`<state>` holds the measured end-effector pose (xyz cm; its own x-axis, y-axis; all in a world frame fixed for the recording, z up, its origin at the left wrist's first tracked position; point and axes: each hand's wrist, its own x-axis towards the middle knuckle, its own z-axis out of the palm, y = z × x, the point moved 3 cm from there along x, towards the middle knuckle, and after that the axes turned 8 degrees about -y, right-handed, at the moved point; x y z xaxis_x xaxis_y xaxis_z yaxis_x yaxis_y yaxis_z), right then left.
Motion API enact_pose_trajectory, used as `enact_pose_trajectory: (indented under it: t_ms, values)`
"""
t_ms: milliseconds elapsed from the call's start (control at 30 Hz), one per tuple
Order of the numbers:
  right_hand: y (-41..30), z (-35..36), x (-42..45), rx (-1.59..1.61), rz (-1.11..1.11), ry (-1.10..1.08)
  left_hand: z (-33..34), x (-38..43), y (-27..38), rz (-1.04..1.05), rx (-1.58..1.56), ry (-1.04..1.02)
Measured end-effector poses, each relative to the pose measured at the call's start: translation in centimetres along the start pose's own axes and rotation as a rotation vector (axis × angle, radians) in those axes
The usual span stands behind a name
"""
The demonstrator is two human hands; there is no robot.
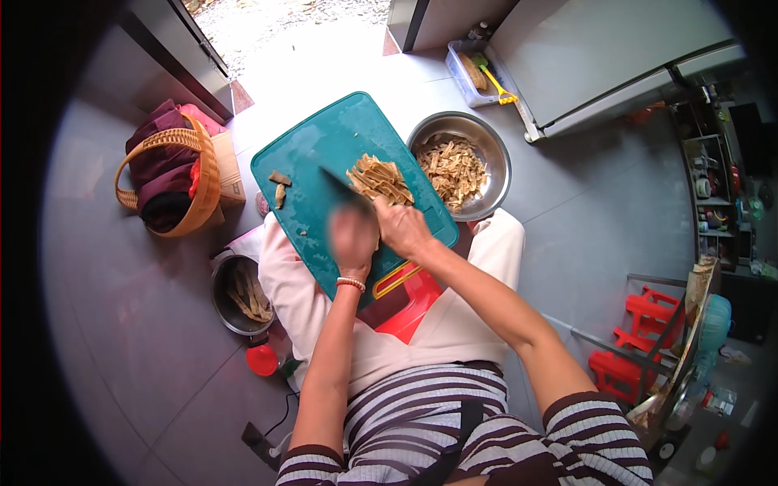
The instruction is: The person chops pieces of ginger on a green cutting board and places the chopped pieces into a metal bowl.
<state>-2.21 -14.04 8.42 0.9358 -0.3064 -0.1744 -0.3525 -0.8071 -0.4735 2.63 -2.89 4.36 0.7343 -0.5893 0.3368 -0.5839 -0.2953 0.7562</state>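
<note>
A green plastic cutting board (310,143) lies tilted across my lap, over a red plastic stool. My right hand (402,228) grips a knife, and its dark blade (337,182) points to the upper left across the board. My left hand (351,234), wearing a beaded bracelet, is beside it over the board; a blur hides its fingers and anything under them. Beyond the knife lies a heap of cut brownish strips (380,179), perhaps dried vegetable. Small end pieces (279,188) sit near the board's left edge.
At the board's right, a steel basin (499,164) holds more cut strips. A pot (219,304) with long uncut pieces stands by my left leg. Further out are a woven basket (209,182) with cloth, a plastic tub (459,73) and red stools (632,364).
</note>
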Motion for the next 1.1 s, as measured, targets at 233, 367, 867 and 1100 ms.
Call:
enact_pose_trajectory:
  t_ms: [233,367,867,1100]
  values:
    - [0.3,-2.1,-4.6,-0.124,-0.105,-0.065,0.7,-0.4,-2.2,-0.069,-0.084,0.012]
    - [0.5,-1.6,-7.1,-0.191,-0.117,-0.155,1.7,-2.3,-4.3,-0.238,-0.170,-0.036]
    - [-0.8,1.0,0.7,0.036,-0.019,-0.030,0.6,-1.5,-2.5,0.003,0.034,0.004]
    - [-0.3,-2.0,-4.1,-0.109,-0.115,-0.064,1.5,-1.8,-4.1,-0.186,-0.165,-0.055]
